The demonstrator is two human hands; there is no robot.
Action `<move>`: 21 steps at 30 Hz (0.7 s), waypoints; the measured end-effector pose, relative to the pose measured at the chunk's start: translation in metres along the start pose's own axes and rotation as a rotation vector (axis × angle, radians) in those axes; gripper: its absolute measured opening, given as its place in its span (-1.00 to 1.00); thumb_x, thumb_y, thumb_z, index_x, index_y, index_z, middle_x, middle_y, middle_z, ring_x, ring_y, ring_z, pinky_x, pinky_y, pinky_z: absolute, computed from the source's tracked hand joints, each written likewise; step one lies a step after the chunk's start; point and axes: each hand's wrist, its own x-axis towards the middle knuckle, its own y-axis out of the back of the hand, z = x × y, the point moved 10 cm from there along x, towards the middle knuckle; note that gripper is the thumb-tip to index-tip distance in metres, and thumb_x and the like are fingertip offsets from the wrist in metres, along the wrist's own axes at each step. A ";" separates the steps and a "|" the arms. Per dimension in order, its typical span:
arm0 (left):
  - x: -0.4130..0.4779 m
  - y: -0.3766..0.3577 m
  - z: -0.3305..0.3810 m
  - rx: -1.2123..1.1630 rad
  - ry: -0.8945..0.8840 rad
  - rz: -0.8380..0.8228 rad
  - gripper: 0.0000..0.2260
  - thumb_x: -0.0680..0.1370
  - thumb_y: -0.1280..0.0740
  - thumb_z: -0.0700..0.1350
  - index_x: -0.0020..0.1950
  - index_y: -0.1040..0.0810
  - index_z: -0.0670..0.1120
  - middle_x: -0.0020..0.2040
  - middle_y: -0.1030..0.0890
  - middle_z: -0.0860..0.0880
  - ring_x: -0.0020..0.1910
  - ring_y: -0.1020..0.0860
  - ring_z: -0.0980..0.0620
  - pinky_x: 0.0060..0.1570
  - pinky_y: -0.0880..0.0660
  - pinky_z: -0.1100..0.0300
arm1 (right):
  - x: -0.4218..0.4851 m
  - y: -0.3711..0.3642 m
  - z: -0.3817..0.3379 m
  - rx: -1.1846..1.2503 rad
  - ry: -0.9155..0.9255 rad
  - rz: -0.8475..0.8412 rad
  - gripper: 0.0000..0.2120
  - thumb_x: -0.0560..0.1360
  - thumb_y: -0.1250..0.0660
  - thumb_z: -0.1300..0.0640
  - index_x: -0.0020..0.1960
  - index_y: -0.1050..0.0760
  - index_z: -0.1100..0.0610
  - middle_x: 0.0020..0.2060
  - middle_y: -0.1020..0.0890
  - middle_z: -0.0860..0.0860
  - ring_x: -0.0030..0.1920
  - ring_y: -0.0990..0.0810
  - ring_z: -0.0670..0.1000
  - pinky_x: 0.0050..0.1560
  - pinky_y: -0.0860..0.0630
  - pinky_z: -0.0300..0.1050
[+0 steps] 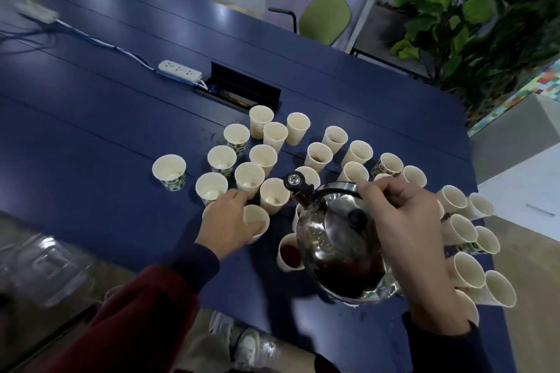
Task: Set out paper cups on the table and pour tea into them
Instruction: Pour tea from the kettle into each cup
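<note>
Table [121, 118]: blue top that carries all the cups; a power strip [180, 70] lies well beyond both hands.
Paper cups [318, 154]: stand upright and close-packed ahead of and between the hands, rims up, probably so one pass of the spout reaches many.
Kettle [339, 248]: steel, hangs under the right hand above the nearest cups, spout pointing away.
Right hand [406, 221]: fingers curled round the kettle's handle and carrying its weight.
Left hand [227, 221]: thumb and forefinger appear to bracket the near cup [257, 218], likely to steady it for pouring.
Filled cup [289, 253]: dark tea inside, just left of the kettle body.
Hidden: no stream visible, and the kettle and right wrist cover several cups. One cup sits under the left palm. Most cups' fill levels are unreadable.
</note>
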 end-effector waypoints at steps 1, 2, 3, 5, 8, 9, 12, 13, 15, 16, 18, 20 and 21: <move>-0.004 -0.006 -0.001 0.029 -0.005 -0.026 -0.33 0.30 -0.33 0.30 0.34 -0.48 0.03 0.10 -0.55 0.02 0.12 -0.52 -0.03 0.11 -0.47 0.02 | -0.004 -0.001 0.001 -0.003 0.001 -0.012 -0.69 0.53 -0.43 0.10 -0.38 -0.54 0.14 -0.52 -0.46 -0.09 -0.43 -0.38 -0.12 -0.28 -0.33 -0.13; -0.007 -0.014 -0.003 0.058 -0.013 -0.052 -0.26 0.27 -0.37 0.31 0.39 -0.43 0.02 0.12 -0.55 0.00 0.14 -0.51 -0.05 0.14 -0.45 0.01 | -0.007 -0.003 0.002 -0.006 0.001 -0.024 -0.67 0.52 -0.43 0.11 -0.39 -0.53 0.14 -0.53 -0.43 -0.13 -0.45 -0.36 -0.13 -0.29 -0.31 -0.14; -0.008 -0.020 -0.004 0.081 -0.021 -0.074 -0.21 0.27 -0.44 0.29 0.43 -0.39 0.00 0.15 -0.55 -0.03 0.16 -0.50 -0.06 0.17 -0.44 0.01 | -0.010 -0.005 0.003 -0.009 0.003 -0.033 -0.67 0.52 -0.43 0.10 -0.39 -0.52 0.14 -0.54 -0.43 -0.13 -0.45 -0.35 -0.14 -0.29 -0.31 -0.14; -0.007 -0.027 -0.005 0.142 -0.042 -0.093 -0.15 0.29 -0.53 0.23 0.48 -0.32 -0.04 0.20 -0.54 -0.06 0.19 -0.49 -0.09 0.19 -0.43 0.02 | -0.016 -0.010 0.004 -0.015 0.009 -0.050 -0.69 0.52 -0.44 0.10 -0.38 -0.53 0.15 -0.52 -0.47 -0.05 -0.44 -0.38 -0.14 -0.29 -0.33 -0.14; 0.000 -0.029 -0.003 0.232 -0.066 -0.080 -0.19 0.33 -0.52 0.20 0.48 -0.32 -0.05 0.22 -0.53 -0.06 0.19 -0.48 -0.11 0.14 -0.39 0.03 | -0.020 -0.019 0.004 -0.046 0.019 -0.072 -0.70 0.51 -0.45 0.10 -0.36 -0.54 0.17 -0.46 -0.53 0.08 -0.44 -0.40 -0.12 -0.31 -0.34 -0.17; 0.003 -0.029 -0.003 0.240 -0.068 -0.075 -0.24 0.34 -0.50 0.20 0.45 -0.36 -0.04 0.21 -0.53 -0.05 0.19 -0.48 -0.11 0.13 -0.39 0.04 | -0.020 -0.022 0.004 -0.057 0.013 -0.085 -0.70 0.51 -0.45 0.09 -0.36 -0.55 0.16 -0.46 -0.53 0.08 -0.43 -0.40 -0.12 -0.33 -0.34 -0.18; 0.005 -0.031 -0.002 0.205 -0.107 -0.069 -0.46 0.36 -0.48 0.19 0.23 -0.50 -0.04 0.15 -0.54 -0.03 0.14 -0.50 -0.11 0.15 -0.41 0.01 | -0.022 -0.035 0.007 -0.123 -0.015 -0.115 -0.71 0.50 -0.45 0.06 -0.37 -0.56 0.08 -0.48 -0.55 -0.03 -0.40 -0.47 -0.10 -0.29 -0.40 -0.12; 0.005 -0.033 -0.002 0.171 -0.128 -0.070 -0.50 0.36 -0.48 0.17 0.19 -0.51 -0.05 0.12 -0.54 -0.04 0.11 -0.50 -0.12 0.14 -0.42 -0.01 | -0.022 -0.040 0.009 -0.145 -0.023 -0.116 -0.72 0.50 -0.45 0.04 -0.37 -0.57 0.05 -0.47 -0.57 -0.07 -0.38 -0.51 -0.09 -0.26 -0.44 -0.09; -0.001 -0.035 0.001 0.106 -0.159 -0.064 -0.53 0.36 -0.49 0.14 0.15 -0.52 -0.07 0.07 -0.54 -0.05 0.05 -0.49 -0.13 0.07 -0.42 -0.01 | -0.023 -0.046 0.011 -0.187 -0.036 -0.116 -0.74 0.49 -0.45 0.00 -0.35 -0.59 0.03 -0.43 -0.62 -0.10 -0.32 -0.57 -0.06 -0.19 -0.50 -0.03; -0.003 -0.036 0.003 0.100 -0.177 -0.069 -0.52 0.36 -0.50 0.13 0.15 -0.51 -0.08 0.06 -0.53 -0.06 0.05 -0.48 -0.13 0.04 -0.41 0.00 | -0.023 -0.048 0.011 -0.204 -0.043 -0.110 -0.74 0.49 -0.46 -0.02 -0.35 -0.60 0.02 -0.42 -0.63 -0.11 -0.31 -0.58 -0.06 -0.17 -0.52 -0.01; -0.005 -0.039 0.005 0.116 -0.210 -0.095 -0.48 0.34 -0.52 0.16 0.16 -0.50 -0.08 0.08 -0.52 -0.05 0.07 -0.48 -0.11 0.06 -0.42 0.00 | -0.023 -0.052 0.013 -0.225 -0.051 -0.089 -0.75 0.48 -0.47 -0.04 -0.35 -0.60 0.00 -0.39 -0.66 -0.15 -0.28 -0.61 -0.08 -0.14 -0.55 0.00; -0.005 -0.041 0.003 0.107 -0.215 -0.116 -0.44 0.32 -0.53 0.18 0.18 -0.49 -0.08 0.10 -0.51 -0.05 0.09 -0.48 -0.10 0.07 -0.42 -0.01 | -0.023 -0.054 0.014 -0.245 -0.060 -0.058 -0.74 0.45 -0.46 -0.09 -0.35 -0.61 -0.01 -0.35 -0.69 -0.14 -0.25 -0.65 -0.05 -0.10 -0.58 0.04; -0.005 -0.041 0.002 0.094 -0.220 -0.116 -0.43 0.32 -0.54 0.19 0.18 -0.49 -0.07 0.10 -0.51 -0.04 0.09 -0.48 -0.10 0.07 -0.42 0.01 | -0.024 -0.054 0.014 -0.250 -0.069 -0.047 -0.74 0.43 -0.44 -0.14 -0.34 -0.61 -0.01 -0.35 -0.69 -0.14 -0.25 -0.65 -0.03 -0.10 -0.58 0.06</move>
